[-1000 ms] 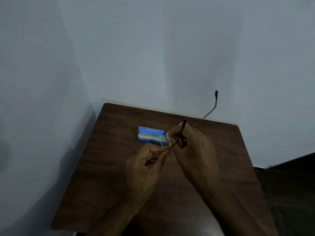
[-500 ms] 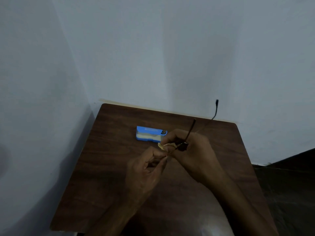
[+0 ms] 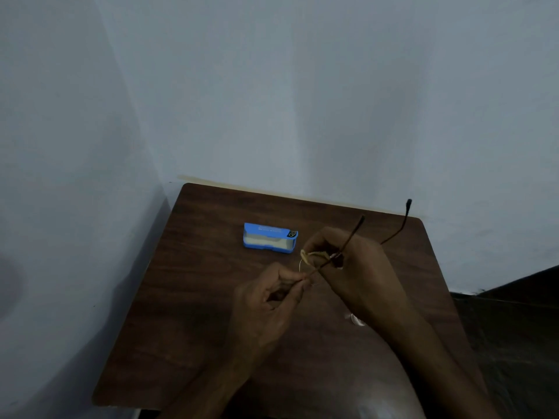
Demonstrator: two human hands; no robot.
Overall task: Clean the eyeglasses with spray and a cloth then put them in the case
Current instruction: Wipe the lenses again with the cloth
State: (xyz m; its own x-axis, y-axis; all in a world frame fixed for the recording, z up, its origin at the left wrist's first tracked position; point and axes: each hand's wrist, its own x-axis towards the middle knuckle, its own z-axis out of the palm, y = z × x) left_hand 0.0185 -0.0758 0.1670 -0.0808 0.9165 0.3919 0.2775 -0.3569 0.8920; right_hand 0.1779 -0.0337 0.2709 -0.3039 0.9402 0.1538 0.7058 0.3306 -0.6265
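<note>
Thin dark-framed eyeglasses (image 3: pixel 352 235) are held above the middle of the brown table (image 3: pixel 193 297), their two temples sticking up and away toward the wall. My left hand (image 3: pixel 266 303) pinches one end of the frame between thumb and fingertips. My right hand (image 3: pixel 348 267) grips the other side and presses a small yellowish cloth (image 3: pixel 311 254) against a lens. The blue eyeglass case (image 3: pixel 269 238) lies open on the table just beyond and left of my hands, with a pale lining showing.
A small clear object (image 3: pixel 354 320) peeks out from under my right wrist; what it is cannot be told. Pale walls close off the table's far and left sides. A dark floor lies to the right.
Both hands and the eyeglasses have drifted slightly right and toward me. The temples now lean further right. The cloth stays at the lens under my right fingers.
</note>
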